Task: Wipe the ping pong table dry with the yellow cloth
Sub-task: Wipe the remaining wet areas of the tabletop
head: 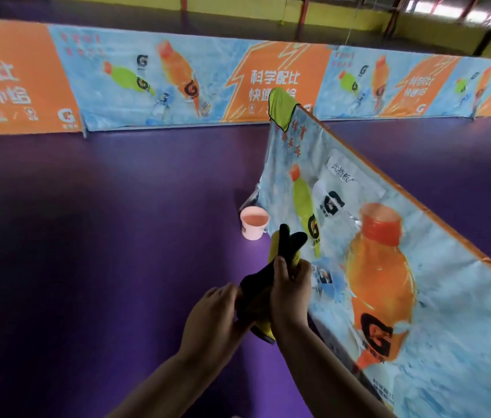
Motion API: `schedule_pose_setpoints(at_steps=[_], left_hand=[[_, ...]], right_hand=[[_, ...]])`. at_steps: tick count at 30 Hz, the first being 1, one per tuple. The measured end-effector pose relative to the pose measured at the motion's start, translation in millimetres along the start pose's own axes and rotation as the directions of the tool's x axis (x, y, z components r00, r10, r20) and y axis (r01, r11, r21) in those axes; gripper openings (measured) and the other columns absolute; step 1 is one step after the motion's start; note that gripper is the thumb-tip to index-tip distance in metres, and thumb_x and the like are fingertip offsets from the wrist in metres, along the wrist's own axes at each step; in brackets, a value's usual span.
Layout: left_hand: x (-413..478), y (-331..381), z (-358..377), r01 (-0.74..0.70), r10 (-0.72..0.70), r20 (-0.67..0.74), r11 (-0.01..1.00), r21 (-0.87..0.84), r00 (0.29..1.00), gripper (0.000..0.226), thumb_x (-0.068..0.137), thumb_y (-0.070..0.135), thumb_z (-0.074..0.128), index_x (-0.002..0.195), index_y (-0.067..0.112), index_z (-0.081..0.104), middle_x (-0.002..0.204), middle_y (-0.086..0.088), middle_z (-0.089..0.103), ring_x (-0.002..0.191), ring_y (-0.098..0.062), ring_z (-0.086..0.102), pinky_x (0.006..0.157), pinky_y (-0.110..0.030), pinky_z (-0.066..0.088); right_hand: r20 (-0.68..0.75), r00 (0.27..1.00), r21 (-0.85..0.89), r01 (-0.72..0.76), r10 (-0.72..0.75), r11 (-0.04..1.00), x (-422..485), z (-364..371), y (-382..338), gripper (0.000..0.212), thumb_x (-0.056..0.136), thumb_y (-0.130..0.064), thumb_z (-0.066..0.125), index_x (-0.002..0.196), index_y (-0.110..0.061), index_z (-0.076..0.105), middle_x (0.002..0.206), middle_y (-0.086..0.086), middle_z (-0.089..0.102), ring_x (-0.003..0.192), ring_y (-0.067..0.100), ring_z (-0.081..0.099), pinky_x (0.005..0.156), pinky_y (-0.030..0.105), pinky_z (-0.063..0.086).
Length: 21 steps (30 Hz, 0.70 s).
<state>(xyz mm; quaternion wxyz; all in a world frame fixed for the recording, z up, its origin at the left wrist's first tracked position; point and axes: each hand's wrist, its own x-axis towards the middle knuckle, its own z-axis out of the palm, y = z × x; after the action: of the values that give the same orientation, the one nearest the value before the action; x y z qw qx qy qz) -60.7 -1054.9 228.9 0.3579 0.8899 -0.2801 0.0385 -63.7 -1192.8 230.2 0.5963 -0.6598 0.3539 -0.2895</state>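
Both my hands hold a bundled cloth (280, 251) in front of me, yellow on one side and dark on the other. My right hand (291, 292) grips its middle from the right, fingers curled round it. My left hand (212, 315) holds its lower end from the left. The cloth's upper end sticks up above my right hand. A second yellow cloth (282, 108) with a dark hem hangs over the far top corner of the printed barrier. No ping pong table is in view.
A printed court barrier (419, 267) with bottle pictures runs from the right foreground away to the middle. A pink bucket (254, 226) stands on the purple floor (102, 236) at its foot. A long row of barriers (163, 79) closes off the back.
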Motion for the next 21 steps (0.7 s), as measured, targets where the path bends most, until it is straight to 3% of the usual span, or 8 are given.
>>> schedule_pose_setpoints(at_steps=[2, 6, 8, 10, 13, 15, 18, 21], left_hand=[[42.8, -10.4, 2.0, 0.011, -0.009, -0.04, 1.0, 0.029, 0.999, 0.022, 0.073, 0.029, 0.076, 0.085, 0.02, 0.061, 0.08, 0.011, 0.062, 0.076, -0.01, 0.057, 0.055, -0.01, 0.031], [119.6, -37.9, -3.5, 0.073, -0.072, -0.121, 0.997, 0.001, 0.99, 0.022, 0.069, 0.01, 0.075, 0.079, 0.022, 0.06, 0.078, 0.012, 0.059, 0.075, -0.014, 0.057, 0.057, -0.027, 0.045], [157.6, -52.9, -9.5, 0.118, -0.124, -0.166, 0.992, -0.044, 0.978, 0.023, 0.072, 0.007, 0.072, 0.079, 0.024, 0.058, 0.078, 0.015, 0.059, 0.073, -0.008, 0.055, 0.06, -0.022, 0.041], [199.9, -72.1, -11.4, 0.137, -0.142, -0.197, 0.99, -0.043, 0.97, 0.02, 0.074, 0.008, 0.069, 0.08, 0.023, 0.057, 0.075, 0.015, 0.059, 0.067, -0.007, 0.054, 0.058, -0.017, 0.032], [265.5, -102.0, -11.8, 0.064, -0.067, -0.168, 0.998, -0.025, 0.984, 0.02, 0.074, 0.005, 0.066, 0.083, 0.021, 0.058, 0.076, 0.011, 0.061, 0.072, -0.011, 0.053, 0.059, -0.019, 0.03], [308.0, -123.7, -12.8, -0.013, 0.01, -0.048, 0.998, -0.057, 0.999, 0.018, 0.077, 0.005, 0.062, 0.087, 0.02, 0.06, 0.081, 0.014, 0.06, 0.079, -0.009, 0.054, 0.061, -0.018, 0.032], [373.2, -159.0, -15.5, -0.162, 0.18, 0.171, 0.98, -0.116, 0.969, 0.018, 0.08, 0.018, 0.058, 0.096, 0.024, 0.062, 0.09, 0.012, 0.067, 0.084, -0.006, 0.062, 0.073, -0.028, 0.049], [431.4, -184.7, -26.5, -0.172, 0.221, 0.294, 0.967, -0.186, 0.93, 0.017, 0.073, 0.025, 0.053, 0.088, 0.023, 0.06, 0.078, 0.006, 0.067, 0.076, -0.003, 0.063, 0.066, -0.03, 0.051]], right_hand=[[0.035, 0.999, 0.004, -0.017, 0.017, 1.0, 40.4, 27.3, -5.4, 0.02, 0.096, -0.02, 0.059, 0.086, -0.013, 0.043, 0.076, 0.002, 0.051, 0.072, 0.02, 0.05, 0.063, 0.031, 0.039], [0.097, 0.991, -0.015, -0.091, 0.092, 0.996, 101.1, 76.4, -4.9, 0.019, 0.096, -0.021, 0.058, 0.088, -0.012, 0.044, 0.079, 0.005, 0.052, 0.074, 0.022, 0.05, 0.062, 0.033, 0.038], [0.158, 0.976, -0.012, -0.148, 0.149, 0.989, 122.3, 99.0, -1.4, 0.017, 0.097, -0.022, 0.058, 0.094, -0.01, 0.047, 0.082, 0.004, 0.054, 0.076, 0.019, 0.051, 0.062, 0.029, 0.04], [0.189, 0.969, -0.037, -0.154, 0.158, 0.987, 145.1, 122.7, 0.9, 0.028, 0.094, -0.029, 0.061, 0.108, -0.007, 0.049, 0.098, 0.007, 0.057, 0.089, 0.018, 0.055, 0.071, 0.022, 0.043], [0.198, 0.979, -0.244, 0.105, -0.056, 0.964, 183.1, 153.6, 3.0, 0.051, 0.086, -0.019, 0.066, 0.131, -0.006, 0.046, 0.13, 0.004, 0.047, 0.123, 0.016, 0.044, 0.099, 0.019, 0.031], [0.34, 0.917, -0.277, 0.308, -0.207, 0.91, 205.1, 178.3, -4.9, 0.058, 0.083, -0.012, 0.067, 0.137, -0.011, 0.045, 0.134, -0.006, 0.046, 0.126, 0.005, 0.041, 0.104, 0.014, 0.027], [0.536, 0.81, -0.259, 0.426, -0.237, 0.867, 236.2, 222.0, -28.6, 0.054, 0.078, -0.024, 0.066, 0.13, -0.027, 0.052, 0.121, -0.016, 0.059, 0.113, -0.013, 0.051, 0.096, 0.01, 0.037], [0.536, 0.822, -0.345, 0.421, -0.192, 0.839, 270.0, 263.8, -51.3, 0.029, 0.079, -0.041, 0.069, 0.106, -0.03, 0.064, 0.083, -0.023, 0.06, 0.08, -0.015, 0.057, 0.074, 0.01, 0.042]])
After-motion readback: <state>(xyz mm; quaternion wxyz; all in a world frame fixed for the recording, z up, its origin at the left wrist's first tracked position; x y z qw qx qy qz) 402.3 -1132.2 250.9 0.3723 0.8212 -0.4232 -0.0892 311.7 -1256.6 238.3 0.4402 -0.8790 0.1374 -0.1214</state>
